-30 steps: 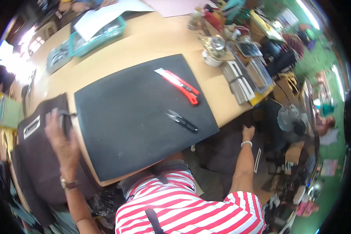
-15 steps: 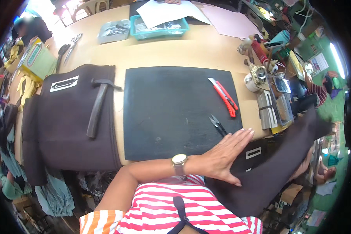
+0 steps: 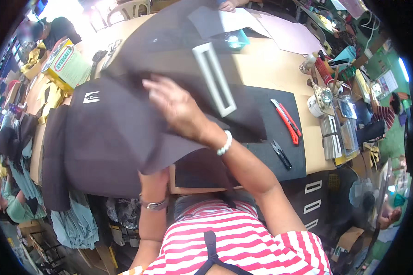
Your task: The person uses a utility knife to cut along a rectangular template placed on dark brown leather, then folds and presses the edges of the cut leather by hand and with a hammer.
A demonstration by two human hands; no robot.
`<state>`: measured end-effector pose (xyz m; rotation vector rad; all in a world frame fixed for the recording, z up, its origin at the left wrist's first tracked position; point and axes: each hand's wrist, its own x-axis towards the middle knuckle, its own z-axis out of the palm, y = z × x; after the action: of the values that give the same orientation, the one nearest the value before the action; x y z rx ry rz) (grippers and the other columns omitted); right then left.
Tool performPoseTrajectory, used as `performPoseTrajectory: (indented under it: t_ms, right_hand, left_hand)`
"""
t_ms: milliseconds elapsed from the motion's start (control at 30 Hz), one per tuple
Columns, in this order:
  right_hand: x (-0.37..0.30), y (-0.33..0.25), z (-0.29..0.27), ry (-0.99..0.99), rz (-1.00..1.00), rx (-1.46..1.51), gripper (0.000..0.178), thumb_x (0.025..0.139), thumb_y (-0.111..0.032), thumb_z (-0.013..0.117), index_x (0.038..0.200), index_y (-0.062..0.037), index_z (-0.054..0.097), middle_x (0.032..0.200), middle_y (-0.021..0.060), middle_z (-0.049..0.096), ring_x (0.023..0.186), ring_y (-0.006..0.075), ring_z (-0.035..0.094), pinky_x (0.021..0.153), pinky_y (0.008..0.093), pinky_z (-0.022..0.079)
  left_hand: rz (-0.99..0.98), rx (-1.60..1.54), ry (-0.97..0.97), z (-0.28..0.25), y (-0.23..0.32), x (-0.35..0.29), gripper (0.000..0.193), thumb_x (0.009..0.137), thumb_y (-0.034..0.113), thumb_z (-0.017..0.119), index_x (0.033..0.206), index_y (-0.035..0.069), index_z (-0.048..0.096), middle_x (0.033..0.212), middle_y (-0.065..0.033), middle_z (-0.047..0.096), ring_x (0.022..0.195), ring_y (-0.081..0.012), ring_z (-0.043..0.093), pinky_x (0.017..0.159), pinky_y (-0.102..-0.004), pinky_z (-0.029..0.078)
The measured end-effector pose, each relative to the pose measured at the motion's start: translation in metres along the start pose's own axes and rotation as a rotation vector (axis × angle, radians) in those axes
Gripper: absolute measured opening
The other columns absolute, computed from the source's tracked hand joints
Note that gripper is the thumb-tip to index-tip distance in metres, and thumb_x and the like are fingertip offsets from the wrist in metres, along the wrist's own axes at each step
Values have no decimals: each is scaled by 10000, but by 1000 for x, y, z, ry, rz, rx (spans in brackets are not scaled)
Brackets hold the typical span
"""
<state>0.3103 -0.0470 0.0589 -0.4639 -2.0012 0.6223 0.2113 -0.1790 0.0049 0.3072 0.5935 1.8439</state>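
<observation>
Right hand (image 3: 172, 103), blurred, lies against a lifted dark brown fabric piece (image 3: 140, 121); whether it grips, I cannot tell. At its 6 o'clock, the left hand (image 3: 154, 178) meets the fabric's lower edge, fingers hidden, grip likewise unclear. The piece arches over a matching fabric pile (image 3: 96, 156) at 8 o'clock and part of a black mat (image 3: 261, 158).

At 1 to 2 o'clock, a turquoise tray (image 3: 238, 41) is mostly covered, its contents indistinct; a yellow-green box (image 3: 71, 66) stands near 10.

One red cutter (image 3: 287, 123) and one pair of black snips (image 3: 281, 156) lie on the mat toward 3 and 4; beyond the snips, three white frames (image 3: 312, 206) show on dark fabric.

Mat and tray rest on a pale tabletop (image 3: 280, 68); green floor (image 3: 394, 123) shows far out at 3.
</observation>
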Motion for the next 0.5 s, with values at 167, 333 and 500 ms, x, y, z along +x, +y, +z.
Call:
performPoseTrajectory:
  t_ms: [167,333,500]
  right_hand:
    - [-85,-7,-5,-311,433,-529,466,907,-418,519,1203,-59,551,1036,229,604,857,361,625,715,458,482]
    - [-115,20,-46,-13,418,-929,668,866,-384,582,1380,-15,369,1376,273,373,1286,450,338,1041,615,249]
    - [-93,51,-83,56,728,-872,940,761,-466,690,1446,-16,230,1449,254,297,1336,453,273,1081,593,203]
  left_hand:
    - [-33,307,214,-36,40,1,385,906,16,540,1284,-5,470,1221,-117,565,1139,-236,531,1005,-384,420]
    - [-58,479,277,-80,68,-31,406,892,7,545,1289,-17,466,1252,-110,548,1135,-219,534,989,-353,408]
    - [-31,501,310,-93,81,-46,412,885,-9,530,1293,-11,468,1239,-115,564,1111,-224,562,975,-350,433]
